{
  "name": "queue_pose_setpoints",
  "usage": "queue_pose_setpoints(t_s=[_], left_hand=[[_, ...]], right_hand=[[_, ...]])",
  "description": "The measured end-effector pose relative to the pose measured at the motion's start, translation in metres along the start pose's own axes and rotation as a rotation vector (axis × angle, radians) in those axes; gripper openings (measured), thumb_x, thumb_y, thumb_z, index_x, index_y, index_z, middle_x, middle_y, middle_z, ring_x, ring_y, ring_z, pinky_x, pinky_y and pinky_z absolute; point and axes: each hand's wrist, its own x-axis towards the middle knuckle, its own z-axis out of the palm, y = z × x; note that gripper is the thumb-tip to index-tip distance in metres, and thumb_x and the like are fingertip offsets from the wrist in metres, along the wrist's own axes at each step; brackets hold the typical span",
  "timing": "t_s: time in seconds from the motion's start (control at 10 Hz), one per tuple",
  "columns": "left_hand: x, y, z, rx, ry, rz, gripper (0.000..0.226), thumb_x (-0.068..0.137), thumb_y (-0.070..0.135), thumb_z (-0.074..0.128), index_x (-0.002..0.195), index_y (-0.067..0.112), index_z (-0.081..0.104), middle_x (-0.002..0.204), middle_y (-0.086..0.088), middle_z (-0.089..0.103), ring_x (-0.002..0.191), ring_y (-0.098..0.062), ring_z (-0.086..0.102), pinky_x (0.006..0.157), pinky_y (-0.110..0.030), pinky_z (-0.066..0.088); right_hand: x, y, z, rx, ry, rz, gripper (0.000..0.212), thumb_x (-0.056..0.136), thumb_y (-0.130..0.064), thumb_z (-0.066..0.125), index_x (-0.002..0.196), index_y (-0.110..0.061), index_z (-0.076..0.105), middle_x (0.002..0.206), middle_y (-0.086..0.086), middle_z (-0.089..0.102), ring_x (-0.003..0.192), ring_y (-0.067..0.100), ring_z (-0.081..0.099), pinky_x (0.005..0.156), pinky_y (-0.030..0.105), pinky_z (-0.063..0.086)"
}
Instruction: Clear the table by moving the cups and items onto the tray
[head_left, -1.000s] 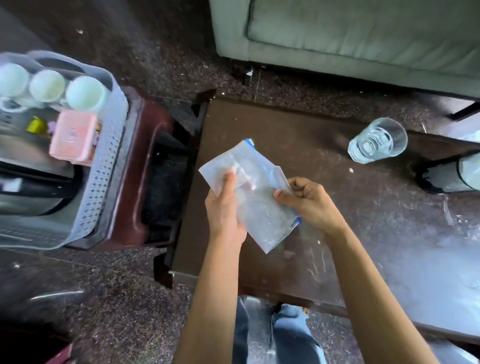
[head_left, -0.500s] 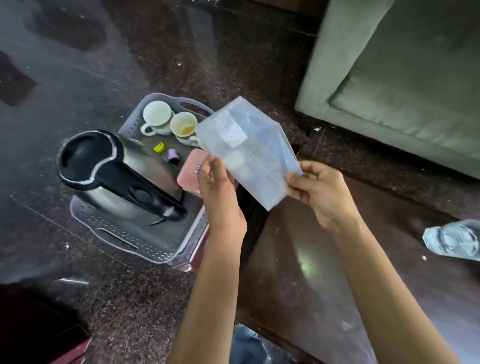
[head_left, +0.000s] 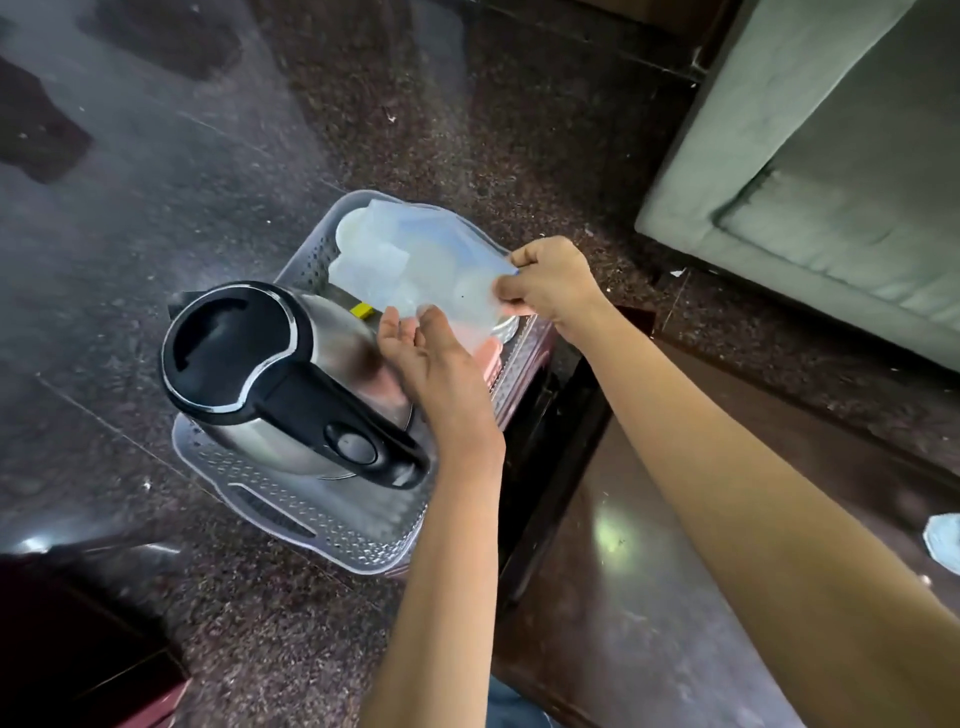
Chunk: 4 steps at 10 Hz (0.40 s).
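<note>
The right hand (head_left: 553, 283) pinched the near edge of the clear plastic bag (head_left: 415, 260), which lay spread over the cups at the far end of the grey tray (head_left: 332, 540). The left hand (head_left: 431, 358) was open, fingertips touching the bag's lower edge, with the kettle (head_left: 270, 374) just left of it

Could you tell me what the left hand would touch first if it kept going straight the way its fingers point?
Most likely the plastic bag just beyond the left hand, over the tray; depth is unclear.
</note>
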Motion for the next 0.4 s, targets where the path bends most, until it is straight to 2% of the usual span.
queue_pose_setpoints(t_s=[0.1, 0.2, 0.3, 0.4], left_hand=[[0.002, -0.001, 0.001, 0.016, 0.03, 0.007, 0.046, 0.1, 0.026, 0.043, 0.142, 0.021, 0.027, 0.148, -0.002, 0.032, 0.132, -0.017, 0.04, 0.075, -0.027, 0.057], [0.003, -0.001, 0.004, 0.038, 0.049, 0.035, 0.047, 0.1, 0.022, 0.042, 0.144, 0.016, 0.027, 0.147, -0.003, 0.031, 0.129, -0.012, 0.037, 0.054, -0.003, 0.047], [0.002, -0.003, 0.004, 0.057, 0.039, 0.053, 0.045, 0.101, 0.021, 0.042, 0.143, 0.015, 0.028, 0.147, -0.006, 0.032, 0.129, -0.014, 0.038, 0.052, 0.001, 0.043], [0.003, -0.005, 0.002, 0.037, 0.02, 0.04, 0.044, 0.1, 0.021, 0.043, 0.141, 0.015, 0.03, 0.146, -0.005, 0.033, 0.129, -0.015, 0.039, 0.056, -0.008, 0.05]], right_hand=[[-0.001, -0.001, 0.006, -0.16, 0.08, -0.07, 0.018, 0.072, -0.006, 0.074, 0.088, 0.0, 0.068, 0.088, 0.017, 0.071, 0.082, 0.031, 0.07, 0.076, 0.046, 0.059], [-0.008, -0.006, 0.01, -0.484, 0.199, -0.181, 0.029, 0.078, -0.019, 0.069, 0.105, -0.014, 0.06, 0.105, 0.007, 0.065, 0.091, 0.028, 0.065, 0.074, 0.033, 0.052], [-0.012, -0.007, 0.014, -0.722, 0.275, -0.281, 0.039, 0.082, -0.024, 0.068, 0.115, -0.014, 0.051, 0.119, 0.006, 0.054, 0.094, 0.032, 0.063, 0.066, 0.032, 0.041], [-0.014, -0.006, 0.013, -0.672, 0.294, -0.216, 0.039, 0.081, -0.024, 0.068, 0.115, -0.014, 0.052, 0.121, 0.006, 0.05, 0.091, 0.031, 0.063, 0.065, 0.032, 0.04]])
